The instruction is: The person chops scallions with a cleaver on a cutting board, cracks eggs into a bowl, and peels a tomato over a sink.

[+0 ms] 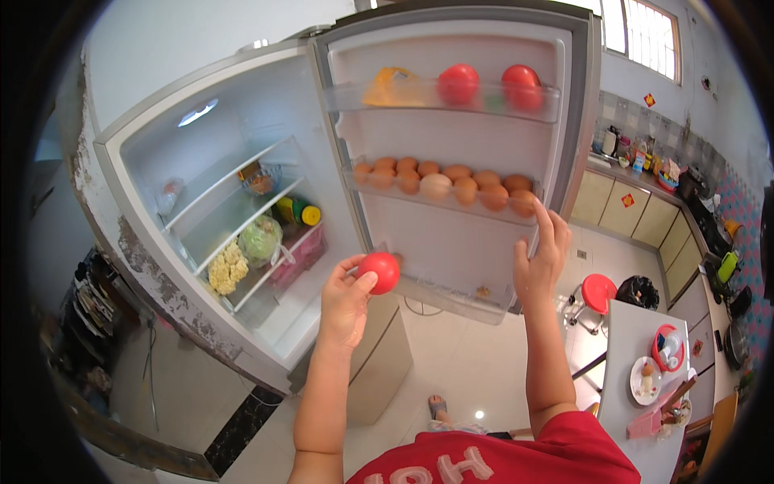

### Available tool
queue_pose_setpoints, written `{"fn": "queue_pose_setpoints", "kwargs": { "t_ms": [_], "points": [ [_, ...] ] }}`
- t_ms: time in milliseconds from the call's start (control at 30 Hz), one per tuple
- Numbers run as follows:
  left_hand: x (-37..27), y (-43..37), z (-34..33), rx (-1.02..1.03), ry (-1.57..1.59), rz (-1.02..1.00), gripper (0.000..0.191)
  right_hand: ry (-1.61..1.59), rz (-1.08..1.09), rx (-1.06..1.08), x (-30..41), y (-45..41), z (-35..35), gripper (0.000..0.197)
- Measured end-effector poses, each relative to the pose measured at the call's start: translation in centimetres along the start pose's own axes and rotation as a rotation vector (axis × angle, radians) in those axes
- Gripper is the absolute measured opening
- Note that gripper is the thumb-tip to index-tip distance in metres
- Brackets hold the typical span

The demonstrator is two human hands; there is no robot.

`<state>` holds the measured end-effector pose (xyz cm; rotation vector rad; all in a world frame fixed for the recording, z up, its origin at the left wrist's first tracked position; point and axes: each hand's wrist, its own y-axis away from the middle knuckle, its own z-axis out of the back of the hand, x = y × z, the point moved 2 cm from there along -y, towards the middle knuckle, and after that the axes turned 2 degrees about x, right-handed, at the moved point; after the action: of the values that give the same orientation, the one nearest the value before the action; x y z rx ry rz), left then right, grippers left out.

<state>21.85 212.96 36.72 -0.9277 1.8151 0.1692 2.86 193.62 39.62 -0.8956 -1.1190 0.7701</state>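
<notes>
A round red tomato is gripped between the thumb and fingers of my left hand, in front of the refrigerator door's lower part. My right hand is at the right end of the middle door rack, fingers apart and holding nothing. Its fingertips are close to the last egg; whether they touch it or the rack, I cannot tell. Several brown eggs fill that rack. Two more tomatoes and a yellow packet stand in the upper rack. A clear bottom rack holds a small brownish thing.
Inside the open refrigerator are a cauliflower, a bagged cabbage, a yellow-capped bottle and a glass bowl. To the right are a red stool and a table with a plate.
</notes>
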Motion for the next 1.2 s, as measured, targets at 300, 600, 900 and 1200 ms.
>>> {"fn": "queue_pose_setpoints", "kwargs": {
  "t_ms": [300,600,900,1200],
  "points": [
    [3.7,5.8,-0.3,-0.043,0.129,0.118,0.043,0.117,0.024,0.022,1.2,-0.2,0.2,0.055],
    [3.4,9.0,0.7,-0.147,0.121,0.084,0.041,0.111,-0.056,0.086,6.6,1.6,2.4,0.048],
    [1.4,12.3,2.8,-0.287,0.145,-0.038,0.04,-0.535,0.054,0.275,12.2,8.9,4.3,0.031],
    [-0.1,15.6,4.6,-0.418,0.067,-0.185,0.044,-0.657,0.16,-0.012,12.6,11.4,4.6,0.018]
  ]
}}
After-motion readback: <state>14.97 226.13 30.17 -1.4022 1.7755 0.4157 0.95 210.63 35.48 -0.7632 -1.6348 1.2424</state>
